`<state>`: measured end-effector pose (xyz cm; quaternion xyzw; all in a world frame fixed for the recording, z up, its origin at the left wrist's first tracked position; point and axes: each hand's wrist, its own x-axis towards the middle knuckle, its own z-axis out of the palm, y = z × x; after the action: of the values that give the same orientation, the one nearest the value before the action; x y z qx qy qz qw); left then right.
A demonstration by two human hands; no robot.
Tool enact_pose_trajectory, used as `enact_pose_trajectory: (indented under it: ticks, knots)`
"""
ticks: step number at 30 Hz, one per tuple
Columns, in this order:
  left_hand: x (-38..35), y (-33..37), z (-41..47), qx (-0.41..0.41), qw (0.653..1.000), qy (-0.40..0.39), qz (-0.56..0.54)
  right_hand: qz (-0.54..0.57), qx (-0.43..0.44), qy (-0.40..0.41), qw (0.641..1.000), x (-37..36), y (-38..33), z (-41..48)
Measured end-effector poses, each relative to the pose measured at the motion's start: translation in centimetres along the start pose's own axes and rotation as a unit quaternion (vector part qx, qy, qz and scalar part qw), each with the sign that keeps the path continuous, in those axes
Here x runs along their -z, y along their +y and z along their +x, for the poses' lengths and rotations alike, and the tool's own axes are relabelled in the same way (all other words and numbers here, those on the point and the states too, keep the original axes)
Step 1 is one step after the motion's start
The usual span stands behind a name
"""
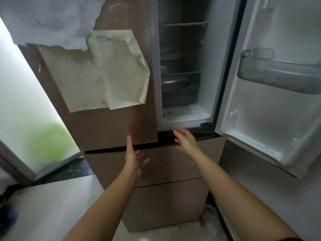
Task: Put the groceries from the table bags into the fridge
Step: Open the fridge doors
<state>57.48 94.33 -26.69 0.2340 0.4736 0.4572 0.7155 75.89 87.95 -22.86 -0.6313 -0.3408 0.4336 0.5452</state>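
A brown multi-door fridge (111,126) fills the view. Its upper right door (271,108) is swung wide open; the upper left door stays shut. Inside I see a glass shelf (184,24) and a dark crisper drawer (179,87), with no groceries visible. My left hand (132,156) is held out with fingers spread in front of the brown drawer front (156,167) below the doors. My right hand (185,139) is also spread, level with the dark gap under the open compartment. Neither hand holds anything. No bags or table are in view.
Crumpled papers (111,70) are stuck on the shut left door. A grey door bin (278,73) hangs inside the open door, which juts out on the right. A frosted glass panel (26,101) stands at the left. Pale floor (48,211) lies below.
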Motion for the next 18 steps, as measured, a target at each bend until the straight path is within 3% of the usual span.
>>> enact_pose_trajectory:
  ticks: [7,18]
  knots:
    - [1.2,1.3,2.9,0.045,0.993,-0.05,-0.096,-0.048,0.094,-0.052,0.993,-6.1,-4.1,4.7]
    - [0.9,1.5,3.5,0.07,0.981,-0.051,-0.176,-0.135,0.157,0.003,0.978,-7.7,-3.2,4.9]
